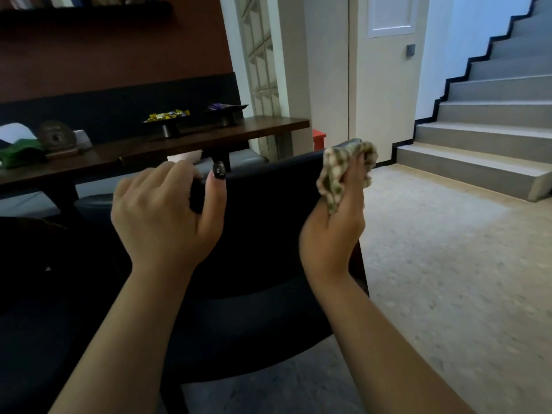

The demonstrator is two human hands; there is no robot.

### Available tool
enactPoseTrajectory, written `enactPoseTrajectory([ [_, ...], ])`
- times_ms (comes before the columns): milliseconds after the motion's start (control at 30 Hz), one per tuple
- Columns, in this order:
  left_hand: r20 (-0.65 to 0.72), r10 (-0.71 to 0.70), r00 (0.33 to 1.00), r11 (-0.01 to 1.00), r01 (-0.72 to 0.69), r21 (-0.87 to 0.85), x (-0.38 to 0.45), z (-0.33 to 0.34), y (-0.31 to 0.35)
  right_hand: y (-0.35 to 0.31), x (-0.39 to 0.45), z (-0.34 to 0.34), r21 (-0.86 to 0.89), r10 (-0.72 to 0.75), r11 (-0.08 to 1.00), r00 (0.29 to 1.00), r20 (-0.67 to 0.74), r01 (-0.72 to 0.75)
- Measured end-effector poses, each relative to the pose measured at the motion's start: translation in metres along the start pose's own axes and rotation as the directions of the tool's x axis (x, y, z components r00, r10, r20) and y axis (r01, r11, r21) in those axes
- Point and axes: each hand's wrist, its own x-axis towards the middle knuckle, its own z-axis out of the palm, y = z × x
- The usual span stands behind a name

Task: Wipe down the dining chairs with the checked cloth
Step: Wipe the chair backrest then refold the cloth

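L hand (167,210) on chair back (268,204); R hand (337,222) w/ checked cloth (340,171).

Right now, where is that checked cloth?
In the head view, the checked cloth is bunched in the right hand, right of centre, at the right top corner of the dark chair back, with the stairs beyond.

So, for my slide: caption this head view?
Left hand grips dark chair; right hand holds checked cloth.
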Motion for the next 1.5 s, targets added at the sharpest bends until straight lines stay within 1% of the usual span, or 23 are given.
enactPoseTrajectory([
  [67,-0.027,-0.011,1.000,1.000,0.011,-0.006,0.000,0.003,0.003,0.008,-0.020,0.002,-0.032,-0.104,0.994,0.994,0.041,0.105],
  [133,-0.047,-0.012,0.999,1.000,0.012,-0.002,-0.002,0.006,0.002,0.037,-0.055,-0.007,-0.084,-0.172,0.978,0.970,0.174,0.189],
  [167,-0.059,-0.011,0.998,1.000,0.011,-0.001,-0.003,0.007,0.001,0.054,-0.074,-0.014,-0.108,-0.152,0.977,0.955,0.253,0.184],
  [233,-0.097,-0.005,0.995,1.000,0.006,0.002,-0.003,0.009,0.000,0.076,-0.103,-0.028,-0.146,-0.021,0.987,0.945,0.328,0.072],
  [300,-0.132,0.008,0.991,1.000,-0.008,0.002,-0.002,0.011,0.000,0.076,-0.108,-0.032,-0.136,0.120,0.987,0.955,0.272,-0.086],
  [333,-0.144,0.015,0.989,1.000,-0.015,0.001,-0.002,0.012,-0.001,0.069,-0.101,-0.029,-0.113,0.146,0.986,0.966,0.213,-0.124],
  [367,-0.154,0.020,0.988,1.000,-0.021,-0.001,-0.002,0.012,-0.002,0.056,-0.088,-0.025,-0.076,0.128,0.990,0.980,0.151,-0.117],
  [467,-0.155,0.025,0.988,1.000,-0.027,-0.006,-0.003,0.012,-0.002,0.004,-0.036,-0.007,0.016,-0.052,0.999,0.998,0.037,0.052],
  [533,-0.142,0.032,0.989,0.999,-0.034,-0.012,-0.002,0.011,-0.003,-0.015,-0.014,0.003,-0.021,-0.162,0.987,0.987,0.021,0.162],
  [600,-0.126,0.034,0.991,0.999,-0.038,-0.024,-0.003,0.010,-0.004,-0.009,-0.018,0.004,-0.086,-0.264,0.959,0.960,0.089,0.271],
  [667,-0.122,0.029,0.992,0.999,-0.033,-0.030,-0.003,0.010,-0.005,0.017,-0.043,-0.005,-0.170,-0.351,0.905,0.910,0.223,0.391],
  [767,-0.119,0.018,0.993,1.000,-0.020,-0.020,-0.001,0.009,-0.005,0.061,-0.091,-0.026,-0.224,-0.317,0.867,0.839,0.442,0.445],
  [833,-0.110,0.007,0.994,1.000,-0.009,-0.016,-0.001,0.008,-0.003,0.073,-0.111,-0.038,-0.223,-0.280,0.871,0.817,0.504,0.437],
  [933,-0.097,-0.011,0.995,1.000,0.009,-0.030,-0.002,0.006,-0.001,0.059,-0.103,-0.039,-0.143,-0.263,0.923,0.857,0.443,0.357],
  [1000,-0.082,-0.019,0.996,0.999,0.015,-0.042,-0.002,0.006,-0.001,0.026,-0.076,-0.029,-0.052,-0.328,0.928,0.876,0.354,0.369],
  [1067,-0.066,-0.009,0.998,0.999,0.006,-0.043,-0.002,0.006,-0.001,-0.009,-0.043,-0.017,0.030,-0.387,0.917,0.869,0.310,0.397],
  [1133,-0.056,0.011,0.998,0.999,-0.014,-0.048,-0.002,0.006,-0.002,-0.032,-0.019,-0.008,0.041,-0.406,0.910,0.863,0.300,0.413],
  [1233,-0.050,0.009,0.999,0.998,-0.012,-0.061,-0.003,0.003,-0.004,-0.035,-0.016,-0.014,0.025,-0.367,0.926,0.882,0.295,0.377],
  [1333,-0.070,0.007,0.998,0.998,-0.011,-0.057,-0.002,0.005,-0.003,-0.043,0.000,-0.028,0.074,-0.389,0.921,0.912,0.130,0.382],
  [1400,-0.071,0.014,0.997,0.999,-0.017,-0.048,-0.002,0.005,-0.003,-0.050,0.014,-0.029,0.092,-0.445,0.892,0.895,0.019,0.442],
  [1433,-0.069,0.015,0.998,0.999,-0.018,-0.048,-0.001,0.005,-0.003,-0.049,0.015,-0.027,0.086,-0.469,0.880,0.883,0.010,0.467],
  [1467,-0.067,0.015,0.998,0.999,-0.018,-0.047,-0.001,0.005,-0.003,-0.044,0.010,-0.023,0.068,-0.484,0.874,0.874,0.049,0.480],
  [1500,-0.066,0.013,0.998,0.999,-0.016,-0.042,-0.002,0.005,-0.004,-0.035,0.000,-0.019,0.024,-0.499,0.865,0.857,0.129,0.501],
])
